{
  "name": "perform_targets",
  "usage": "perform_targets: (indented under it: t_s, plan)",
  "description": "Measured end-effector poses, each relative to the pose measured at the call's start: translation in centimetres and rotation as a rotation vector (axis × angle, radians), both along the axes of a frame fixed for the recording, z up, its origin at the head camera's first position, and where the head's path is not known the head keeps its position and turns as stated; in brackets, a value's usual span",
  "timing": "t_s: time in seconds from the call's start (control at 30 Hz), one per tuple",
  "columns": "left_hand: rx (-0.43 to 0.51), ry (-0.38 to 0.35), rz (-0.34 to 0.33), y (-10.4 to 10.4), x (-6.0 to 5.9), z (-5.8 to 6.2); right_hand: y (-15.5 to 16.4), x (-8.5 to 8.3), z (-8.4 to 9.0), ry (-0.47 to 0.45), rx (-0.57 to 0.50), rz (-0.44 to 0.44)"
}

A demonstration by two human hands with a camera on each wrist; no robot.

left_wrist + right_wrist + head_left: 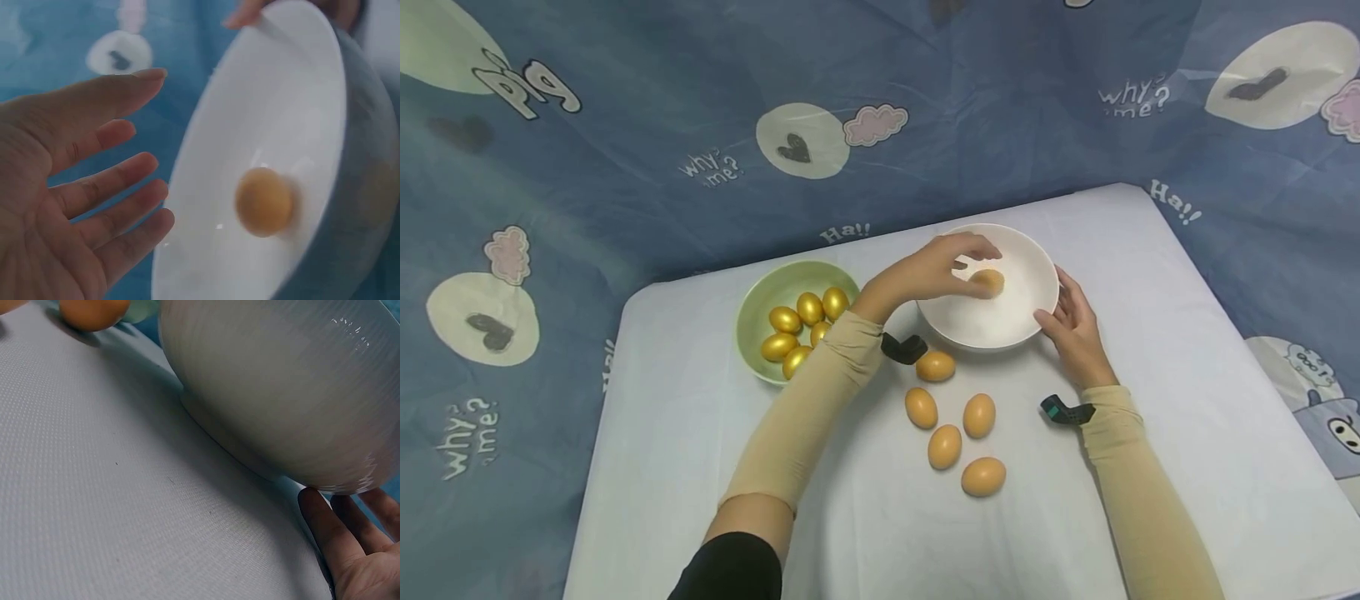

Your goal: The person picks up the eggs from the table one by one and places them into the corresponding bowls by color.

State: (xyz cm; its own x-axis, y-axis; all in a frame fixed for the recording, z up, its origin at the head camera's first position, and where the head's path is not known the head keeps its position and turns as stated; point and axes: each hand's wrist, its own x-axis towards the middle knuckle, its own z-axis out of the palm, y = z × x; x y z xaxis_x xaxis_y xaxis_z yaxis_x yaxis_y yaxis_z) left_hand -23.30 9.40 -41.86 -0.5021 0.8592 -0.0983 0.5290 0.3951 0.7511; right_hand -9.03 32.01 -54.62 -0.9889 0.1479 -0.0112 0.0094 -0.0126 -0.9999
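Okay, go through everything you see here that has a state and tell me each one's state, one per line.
White bowl: upright, one egg inside
Egg in white bowl: lying free, not held
Green bowl: holding gold eggs, partly hidden by the arm
Gold eggs: in the green bowl, at least six showing
Five brown eggs: loose on the table
Left hand: open, empty
Right hand: holding the white bowl's rim

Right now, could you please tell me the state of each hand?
Left hand: open, holding nothing; the brown egg lies apart from it in the white bowl.
Right hand: holding the white bowl by its rim.
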Motion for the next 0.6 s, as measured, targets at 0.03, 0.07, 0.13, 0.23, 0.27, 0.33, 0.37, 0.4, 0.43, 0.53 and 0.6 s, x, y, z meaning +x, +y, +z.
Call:
perform_targets:
  t_s: [0.03, 0.07, 0.13, 0.23, 0.27, 0.33, 0.37, 0.4, 0.43, 0.53, 0.6]
  plan:
    - [0.022, -0.007, 0.016, -0.5, 0.4, 0.1, 0.0, 0.0, 0.0, -0.001, 0.002, -0.002]
    - [0.043, -0.009, 0.029, -1.0, 0.8, 0.2, 0.0, 0.1, 0.0, -0.004, 0.000, -0.006]
    - [0.086, -0.004, 0.050, -2.1, 1.7, 0.4, 0.0, 0.0, 0.0, -0.007, -0.001, -0.011]
    - [0.155, -0.006, 0.074, -3.8, 3.4, 0.5, -0.1, 0.0, 0.1, -0.012, -0.007, -0.016]
    - [0.179, -0.010, 0.081, -4.3, 3.9, 0.5, -0.1, 0.0, 0.1, -0.011, -0.006, -0.016]
    - [0.224, -0.026, 0.098, -5.3, 4.9, 0.5, -0.1, 0.1, 0.1, -0.009, -0.002, -0.013]
    - [0.241, -0.033, 0.108, -5.9, 5.4, 0.4, -0.1, 0.1, 0.1, -0.006, 0.004, -0.012]
    - [0.259, -0.039, 0.118, -6.4, 5.9, 0.3, -0.1, 0.1, 0.0, -0.003, 0.006, -0.011]
    - [0.276, -0.045, 0.130, -6.9, 6.4, 0.2, -0.1, 0.1, 0.0, -0.001, 0.013, -0.010]
    - [0.323, -0.065, 0.168, -8.6, 7.9, -0.3, -0.2, 0.1, 0.1, 0.001, 0.020, -0.010]
    - [0.341, -0.068, 0.195, -9.7, 8.8, -0.8, -0.2, 0.1, 0.1, -0.005, 0.020, -0.014]
